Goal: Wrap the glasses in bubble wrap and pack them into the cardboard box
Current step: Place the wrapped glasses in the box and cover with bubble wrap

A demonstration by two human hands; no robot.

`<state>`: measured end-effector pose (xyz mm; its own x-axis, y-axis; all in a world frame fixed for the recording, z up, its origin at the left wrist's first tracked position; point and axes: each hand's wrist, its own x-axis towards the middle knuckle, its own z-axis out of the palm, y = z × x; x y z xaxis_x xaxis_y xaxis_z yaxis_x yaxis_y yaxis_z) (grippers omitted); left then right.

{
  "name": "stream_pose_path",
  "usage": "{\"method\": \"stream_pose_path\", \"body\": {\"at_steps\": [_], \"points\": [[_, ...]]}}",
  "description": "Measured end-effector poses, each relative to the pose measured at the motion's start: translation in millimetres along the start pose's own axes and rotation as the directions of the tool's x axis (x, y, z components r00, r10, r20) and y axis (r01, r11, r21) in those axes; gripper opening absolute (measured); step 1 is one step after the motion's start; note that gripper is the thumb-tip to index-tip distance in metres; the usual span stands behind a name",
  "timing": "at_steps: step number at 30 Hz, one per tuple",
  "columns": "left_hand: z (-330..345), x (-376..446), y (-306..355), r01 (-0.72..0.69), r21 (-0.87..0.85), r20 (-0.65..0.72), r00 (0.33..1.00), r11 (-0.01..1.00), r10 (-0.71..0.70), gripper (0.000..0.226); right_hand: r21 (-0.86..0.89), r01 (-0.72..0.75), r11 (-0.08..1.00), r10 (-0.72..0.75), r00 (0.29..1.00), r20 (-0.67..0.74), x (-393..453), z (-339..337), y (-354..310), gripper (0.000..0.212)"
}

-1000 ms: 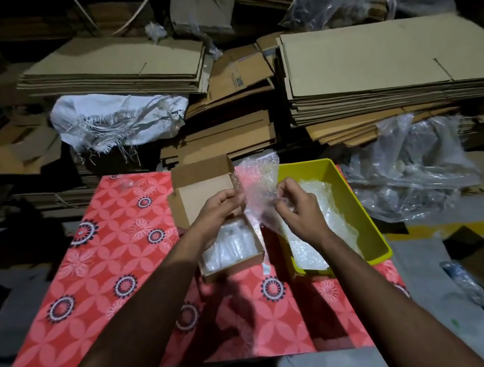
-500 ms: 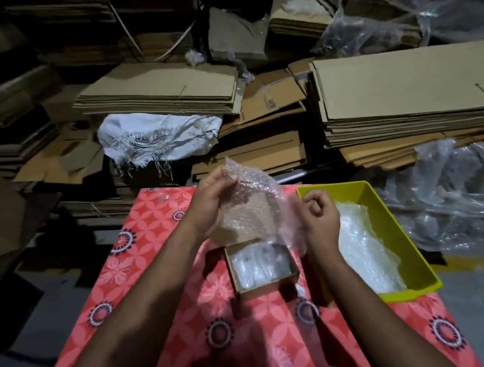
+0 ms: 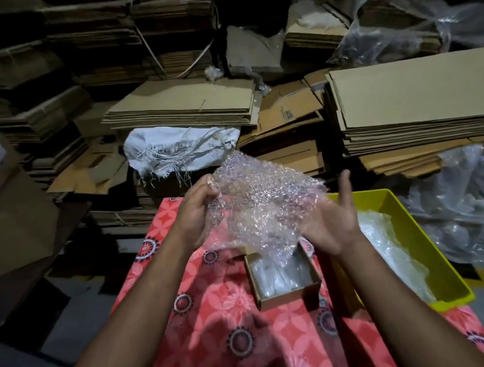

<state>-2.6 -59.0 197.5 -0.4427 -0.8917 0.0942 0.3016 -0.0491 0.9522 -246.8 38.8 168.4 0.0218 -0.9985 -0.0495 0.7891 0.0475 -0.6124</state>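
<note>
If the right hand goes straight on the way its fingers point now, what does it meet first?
The right hand is open, fingers pointing up and away. Its palm side already touches the bubble wrap. Beyond the fingertips, the first thing is probably the stacked cardboard, though depth is unclear.

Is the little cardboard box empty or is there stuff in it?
Not empty. The open cardboard box holds clear, shiny wrapped bundles lying along its bottom. Whether glasses are inside them, I cannot tell.
</note>
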Motion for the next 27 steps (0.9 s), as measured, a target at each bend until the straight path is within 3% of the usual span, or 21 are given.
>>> {"method": "stream_pose_path", "body": {"at_steps": [3,6,7,9,11,13,16,20,24,27], "points": [[3.5,-4.5,-0.5,-0.022,-0.012,-0.045,0.999,1.000,0.021,0.039,-0.265,-0.110,0.958,0.122,0.992,0.031,-2.3,5.2,8.9,0.098],[3.4,-7.1,-1.9,-0.048,0.087,-0.139,0.988,0.995,0.060,0.019,-0.403,-0.038,0.915,0.002,0.996,-0.090,2.9,13.9,4.0,0.069],[3.2,-7.0,-2.7,-0.052,0.113,-0.157,0.985,0.992,0.070,0.016,-0.383,0.019,0.924,-0.074,0.989,-0.129,6.1,14.3,-0.3,0.053],[4.1,-7.6,-4.2,-0.047,0.124,-0.160,0.985,0.991,0.066,0.018,-0.174,0.061,0.983,-0.094,0.978,-0.188,10.1,13.5,-9.6,0.027],[8.4,-10.3,-5.1,-0.058,0.125,-0.160,0.984,0.990,0.078,0.021,-0.177,-0.012,0.984,-0.020,0.984,-0.178,7.5,15.5,-12.6,0.030],[11.7,-11.1,-8.1,-0.056,0.134,-0.173,0.982,0.989,0.079,0.024,-0.445,-0.077,0.892,0.025,0.992,-0.121,2.3,20.4,-11.6,0.031],[18.8,-15.3,-10.0,-0.036,0.134,-0.172,0.983,0.990,0.059,0.021,-0.710,0.028,0.704,-0.101,0.993,-0.061,1.5,23.8,-15.3,0.014],[22.4,-18.4,-4.7,-0.072,0.218,-0.109,0.989,0.973,0.097,0.012,-0.768,0.128,0.628,-0.132,0.990,0.057,-0.8,27.5,-35.5,0.022],[29.2,-19.1,6.7,-0.191,0.249,-0.086,0.972,0.949,0.218,0.009,-0.674,0.269,0.688,-0.215,0.963,0.165,-14.6,32.5,-59.2,0.030],[36.9,-21.2,14.9,-0.263,0.336,-0.013,0.959,0.905,0.284,0.011,-0.648,0.314,0.694,-0.255,0.949,0.187,-20.3,28.1,-64.7,0.018]]}}
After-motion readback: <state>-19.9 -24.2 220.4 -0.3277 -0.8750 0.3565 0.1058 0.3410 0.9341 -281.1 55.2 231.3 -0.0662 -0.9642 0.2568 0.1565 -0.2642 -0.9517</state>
